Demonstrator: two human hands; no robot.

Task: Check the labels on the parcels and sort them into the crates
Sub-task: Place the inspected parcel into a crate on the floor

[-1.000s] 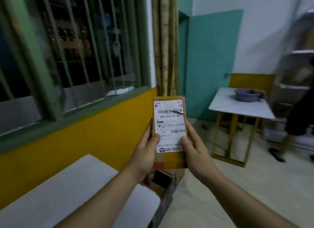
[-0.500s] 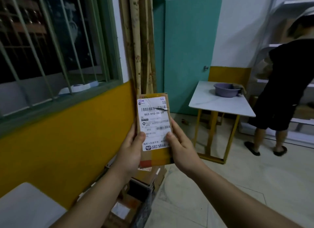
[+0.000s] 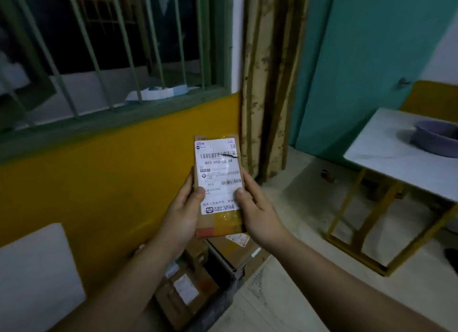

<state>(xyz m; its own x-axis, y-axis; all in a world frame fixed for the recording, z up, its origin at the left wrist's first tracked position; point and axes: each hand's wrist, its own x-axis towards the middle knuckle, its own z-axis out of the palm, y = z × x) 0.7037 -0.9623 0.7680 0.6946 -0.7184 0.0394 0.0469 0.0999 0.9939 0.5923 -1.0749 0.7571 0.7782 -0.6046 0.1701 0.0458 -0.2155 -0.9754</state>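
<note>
You hold the parcel upright in front of you with both hands, its white label facing you. Your left hand and right hand each keep a closed grip on its side edges, thumbs pressed on the label. More parcels lie below on the floor, near the yellow wall.

The view has been turned further down and left since the earlier pictures. The person in black by the white-topped yellow-legged bench has been lost from sight, and more brown cardboard parcels below are now revealed.
</note>
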